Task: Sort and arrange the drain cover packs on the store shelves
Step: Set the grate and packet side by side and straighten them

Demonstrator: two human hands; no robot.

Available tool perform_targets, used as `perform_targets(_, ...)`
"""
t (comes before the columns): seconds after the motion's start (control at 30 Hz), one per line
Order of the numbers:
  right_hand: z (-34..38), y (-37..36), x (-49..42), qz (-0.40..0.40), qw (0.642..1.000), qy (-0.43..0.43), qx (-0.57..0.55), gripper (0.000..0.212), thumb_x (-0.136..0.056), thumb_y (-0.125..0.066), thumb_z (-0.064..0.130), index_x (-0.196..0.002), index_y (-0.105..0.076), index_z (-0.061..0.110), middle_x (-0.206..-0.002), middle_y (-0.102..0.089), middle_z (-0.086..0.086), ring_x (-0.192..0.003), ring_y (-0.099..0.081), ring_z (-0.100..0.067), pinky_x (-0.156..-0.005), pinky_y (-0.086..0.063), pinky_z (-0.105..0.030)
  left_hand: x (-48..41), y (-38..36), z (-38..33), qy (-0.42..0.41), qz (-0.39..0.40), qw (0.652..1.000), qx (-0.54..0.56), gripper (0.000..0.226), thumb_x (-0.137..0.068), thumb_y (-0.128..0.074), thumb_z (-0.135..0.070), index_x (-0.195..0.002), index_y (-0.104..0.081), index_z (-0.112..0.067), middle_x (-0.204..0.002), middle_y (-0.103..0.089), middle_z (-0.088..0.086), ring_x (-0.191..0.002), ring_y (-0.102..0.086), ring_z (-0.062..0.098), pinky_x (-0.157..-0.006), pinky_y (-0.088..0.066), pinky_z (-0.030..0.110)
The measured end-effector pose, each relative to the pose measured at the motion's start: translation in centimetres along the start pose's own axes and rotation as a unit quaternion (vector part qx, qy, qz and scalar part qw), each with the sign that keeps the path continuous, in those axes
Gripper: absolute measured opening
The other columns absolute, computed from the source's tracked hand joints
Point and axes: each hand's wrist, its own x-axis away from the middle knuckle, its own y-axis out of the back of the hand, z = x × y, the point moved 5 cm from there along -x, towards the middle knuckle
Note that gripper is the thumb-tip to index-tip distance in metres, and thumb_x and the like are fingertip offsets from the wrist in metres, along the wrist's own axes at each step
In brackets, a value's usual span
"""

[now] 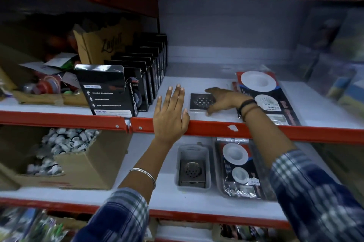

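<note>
A dark square drain cover with a round perforated centre lies flat on the upper white shelf. My right hand rests over its right edge, fingers curled around it. My left hand hovers flat and open at the shelf's red front lip, just left of the cover. A drain cover pack with white round strainers on a red and black card lies right of my right wrist. On the lower shelf a similar pack lies beside a clear plastic case holding a metal square drain cover.
A row of black tape boxes stands left of my left hand. Behind it sit a torn cardboard box and loose clutter. Below left, a cardboard box holds white fittings. Blurred packets fill the shelf's right end.
</note>
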Motion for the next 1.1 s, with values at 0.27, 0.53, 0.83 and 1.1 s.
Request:
perform_targets(0.27, -1.7, -0.1, -4.1, 0.032, 0.998, -0.012, 0.056, 0.080, -0.067, -0.071, 0.056, -0.132, -0.042, 0.020, -0.134, -0.038, -0.006, -0.122, -0.040, -0.026, -0.099, -0.038, -0.039, -0.1, -0.6, 0.3, -0.010, -0.034, 0.999, -0.011, 0.062, -0.085, -0.034, -0.033, -0.144, -0.033, -0.011, -0.150, -0.039, 0.006, -0.141, -0.033, 0.024, -0.112, -0.031, 0.046)
perform_targets(0.53, 0.9, 1.6, 6.4, -0.112, 0.984, 0.105, -0.089, 0.077, -0.060, -0.083, 0.043, -0.123, -0.044, 0.023, -0.122, -0.039, 0.001, -0.111, -0.045, -0.016, -0.090, -0.038, -0.028, -0.1, -0.2, 0.2, -0.011, -0.035, 0.999, -0.002, 0.059, -0.088, -0.031, -0.032, -0.143, -0.035, -0.011, -0.149, -0.041, 0.006, -0.140, -0.034, 0.023, -0.111, -0.035, 0.046)
perform_targets(0.83, 0.8, -10.8, 10.8, 0.143, 0.980, 0.099, -0.097, 0.089, -0.061, -0.082, 0.044, -0.136, -0.040, 0.022, -0.129, -0.043, 0.006, -0.120, -0.042, -0.010, -0.106, -0.035, -0.024, 0.7, -0.8, 0.1, 0.019, -0.060, 0.998, 0.002, 0.055, -0.092, -0.029, -0.029, -0.143, -0.035, -0.011, -0.149, -0.041, 0.004, -0.140, -0.035, 0.020, -0.114, -0.025, 0.041)
perform_targets(1.1, -1.8, -22.1, -1.9, 0.088, 0.996, -0.001, -0.033, 0.100, -0.053, -0.076, 0.056, -0.138, -0.036, 0.021, -0.145, -0.039, -0.007, -0.132, -0.039, -0.028, -0.108, -0.037, -0.037, 0.7, -1.3, 0.5, 0.009, -0.097, 0.995, 0.005, 0.056, -0.091, -0.031, -0.029, -0.144, -0.034, -0.010, -0.150, -0.040, 0.005, -0.141, -0.034, 0.020, -0.115, -0.024, 0.042)
